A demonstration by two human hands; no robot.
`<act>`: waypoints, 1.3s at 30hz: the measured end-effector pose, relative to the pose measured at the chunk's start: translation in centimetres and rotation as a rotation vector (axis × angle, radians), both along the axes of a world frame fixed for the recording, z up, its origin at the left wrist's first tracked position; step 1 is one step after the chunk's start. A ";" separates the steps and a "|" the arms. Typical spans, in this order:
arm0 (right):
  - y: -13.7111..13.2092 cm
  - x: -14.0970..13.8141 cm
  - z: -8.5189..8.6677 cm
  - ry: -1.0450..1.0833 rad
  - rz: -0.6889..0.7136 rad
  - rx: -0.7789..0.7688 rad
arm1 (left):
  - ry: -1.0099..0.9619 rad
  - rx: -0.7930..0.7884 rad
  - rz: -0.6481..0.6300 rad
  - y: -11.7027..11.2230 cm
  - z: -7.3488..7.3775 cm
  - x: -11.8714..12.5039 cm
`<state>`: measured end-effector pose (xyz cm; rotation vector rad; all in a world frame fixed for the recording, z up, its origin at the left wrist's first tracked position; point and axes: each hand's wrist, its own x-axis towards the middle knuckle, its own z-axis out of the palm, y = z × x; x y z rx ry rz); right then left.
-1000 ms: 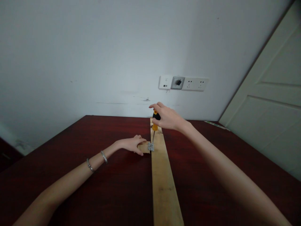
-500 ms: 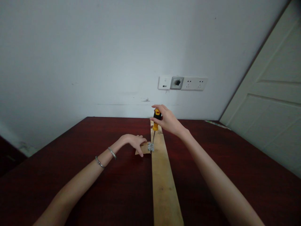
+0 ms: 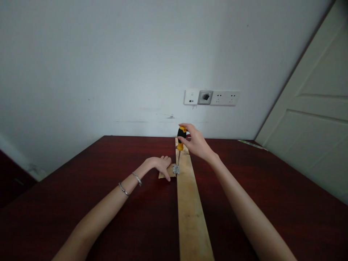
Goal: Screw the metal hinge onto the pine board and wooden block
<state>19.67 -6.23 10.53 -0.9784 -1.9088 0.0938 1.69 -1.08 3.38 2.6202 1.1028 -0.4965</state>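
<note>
A long pale wooden plank lies lengthwise on a dark red table. Against its left edge sits a small wooden block, joined to it by a small metal hinge. My left hand presses down on the block with curled fingers. My right hand grips the black and yellow handle of a screwdriver, which stands nearly upright with its tip at the hinge.
A white wall rises behind the table, with a row of sockets and a switch above the plank's far end. A pale panelled door stands at the right. A thin strip lies at the table's far right corner.
My right hand has shifted its fingers round the screwdriver handle, which stays upright over the hinge. My left hand has slid slightly on the block, and the view has moved a little.
</note>
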 end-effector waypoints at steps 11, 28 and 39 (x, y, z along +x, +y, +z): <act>-0.3 -0.2 -0.1 0.042 0.014 -0.004 | -0.053 -0.022 -0.023 0.2 -0.5 -1.2; -0.5 0.2 -0.2 -0.019 0.055 0.067 | -0.123 -0.044 -0.021 0.2 -0.5 -1.5; -0.7 0.3 -0.2 -0.028 0.012 0.066 | -0.125 -0.048 -0.024 0.2 -0.6 -1.6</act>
